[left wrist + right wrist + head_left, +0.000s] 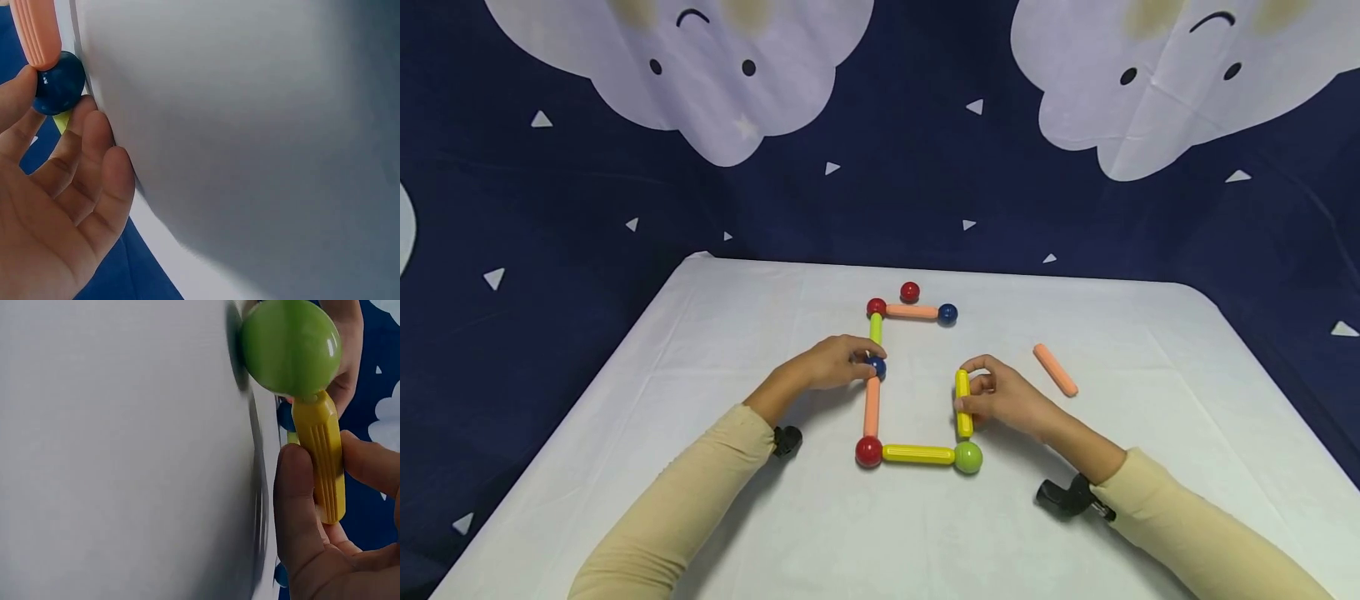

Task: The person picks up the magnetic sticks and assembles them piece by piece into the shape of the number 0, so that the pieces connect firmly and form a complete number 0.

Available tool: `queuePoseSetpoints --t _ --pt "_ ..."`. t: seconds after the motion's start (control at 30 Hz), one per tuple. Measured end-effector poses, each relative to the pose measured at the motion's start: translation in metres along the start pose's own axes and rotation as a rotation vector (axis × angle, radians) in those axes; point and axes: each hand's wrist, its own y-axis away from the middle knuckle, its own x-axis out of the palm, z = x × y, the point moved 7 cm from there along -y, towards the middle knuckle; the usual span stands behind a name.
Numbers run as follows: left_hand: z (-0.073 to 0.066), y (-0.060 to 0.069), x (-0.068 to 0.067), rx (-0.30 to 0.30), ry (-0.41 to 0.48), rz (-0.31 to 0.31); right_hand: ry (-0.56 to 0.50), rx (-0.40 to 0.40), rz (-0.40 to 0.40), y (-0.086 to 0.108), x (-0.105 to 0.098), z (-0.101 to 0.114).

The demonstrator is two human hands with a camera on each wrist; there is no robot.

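Observation:
My left hand [833,362] pinches a blue ball [60,87] between thumb and fingers. That ball joins a peach stick [872,408] and a yellow-green stick [876,328] in a line. In my right hand [1006,397] a yellow stick [320,456] is held between thumb and fingers. One end of it meets a green ball [968,457], and its other end is free. From the green ball a second yellow stick [919,454] runs left to a red ball [869,452], where the peach stick ends.
Farther back, another red ball [876,308], a peach stick [912,312] and a blue ball [947,314] continue the shape. A loose red ball [910,292] lies behind them. A loose peach stick [1056,370] rests right of my right hand on the white table [1150,350].

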Motion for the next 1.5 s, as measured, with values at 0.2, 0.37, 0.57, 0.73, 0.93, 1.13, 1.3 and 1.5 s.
queuePoseSetpoints --t 0.2,0.37,0.57,0.73,0.93,1.13,1.3,1.5 --pt "0.001 -0.001 0.000 0.000 0.002 -0.002 0.004 -0.019 0.031 0.003 0.003 0.000" --pt "0.001 -0.001 0.000 -0.003 0.008 -0.005 0.019 -0.026 0.041 0.003 0.004 0.000" --pt "0.002 -0.001 0.001 -0.001 0.012 -0.008 0.061 -0.043 0.036 0.003 0.002 0.000" --pt "0.002 -0.001 0.001 -0.008 0.012 -0.011 0.074 -0.060 0.041 0.002 0.000 -0.001" --pt "0.002 -0.001 0.000 -0.010 0.014 -0.014 0.100 -0.049 0.044 0.001 -0.002 -0.003" --pt "0.001 -0.001 -0.001 -0.001 0.012 -0.015 0.138 -0.046 0.036 0.001 -0.006 -0.003" --pt "0.000 0.000 -0.001 0.002 0.011 -0.013 0.150 -0.067 0.029 0.000 -0.010 -0.001" --pt "0.000 0.000 -0.001 0.010 0.000 -0.008 0.166 -0.084 0.017 -0.004 -0.016 0.006"
